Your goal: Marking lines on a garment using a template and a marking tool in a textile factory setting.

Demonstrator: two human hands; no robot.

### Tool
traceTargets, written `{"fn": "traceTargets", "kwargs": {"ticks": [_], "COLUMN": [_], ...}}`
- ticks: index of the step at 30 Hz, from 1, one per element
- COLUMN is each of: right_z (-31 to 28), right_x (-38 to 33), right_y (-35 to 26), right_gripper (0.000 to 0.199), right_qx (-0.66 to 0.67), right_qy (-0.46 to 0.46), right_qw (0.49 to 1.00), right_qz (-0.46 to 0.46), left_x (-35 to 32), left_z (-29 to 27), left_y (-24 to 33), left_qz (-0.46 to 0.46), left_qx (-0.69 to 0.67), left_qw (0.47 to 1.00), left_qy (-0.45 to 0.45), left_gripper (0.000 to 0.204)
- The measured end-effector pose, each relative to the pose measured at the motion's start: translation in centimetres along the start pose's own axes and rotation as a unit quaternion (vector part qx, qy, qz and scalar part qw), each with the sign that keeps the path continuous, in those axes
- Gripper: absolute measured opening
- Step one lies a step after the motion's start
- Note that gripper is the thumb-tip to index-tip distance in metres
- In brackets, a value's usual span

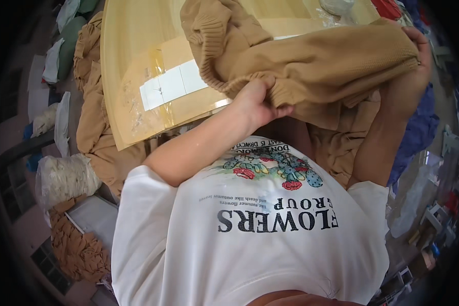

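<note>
A tan knit garment (316,64) with ribbed bands is stretched sideways over the near right part of the table, just in front of my chest. My left hand (262,103) is closed on its ribbed edge, thumb on top and some fingers hidden by the cloth. At the garment's right end, my right hand (418,53) grips the edge with its fingers curled over; part of that hand is behind the fabric. Between both hands the knit hangs in folds. Its far left portion, with a thick ribbed band (207,51), lies bunched on the table.
The yellowish wooden table (122,61) has cardboard, clear tape and white paper labels (171,85) on its near side. More tan knitwear (92,102) hangs along its left edge. A clear plastic bag (69,178) and a brown heap (79,250) sit lower left. Blue-purple cloth (418,132) lies right.
</note>
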State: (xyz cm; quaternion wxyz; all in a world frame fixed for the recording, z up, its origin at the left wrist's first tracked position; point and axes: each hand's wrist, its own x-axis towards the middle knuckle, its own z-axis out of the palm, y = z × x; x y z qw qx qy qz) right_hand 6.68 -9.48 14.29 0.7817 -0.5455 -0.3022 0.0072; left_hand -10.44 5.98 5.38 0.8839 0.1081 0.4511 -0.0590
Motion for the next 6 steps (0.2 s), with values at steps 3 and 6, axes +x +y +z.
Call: {"fn": "traceTargets", "kwargs": {"ticks": [3,6], "right_z": [-1.0,0.0], "right_x": [2.0,4.8], "right_y": [-0.9,-2.2], "right_gripper": [0.018,0.015], "right_qx": [-0.039,-0.145], "right_qy": [0.039,0.065], "right_qw": [0.997,0.971], "right_qz": [-0.061,-0.18], "left_x": [1.8,6.4], "left_z": [4.0,6.5], "left_y": [2.6,10.6], "left_qz": [0.147,0.288], "left_qx": [-0.088,0.026], "left_qw": [0.985,0.955], "left_qy": [-0.031,-0.072], "left_gripper": [0.029,0.036]}}
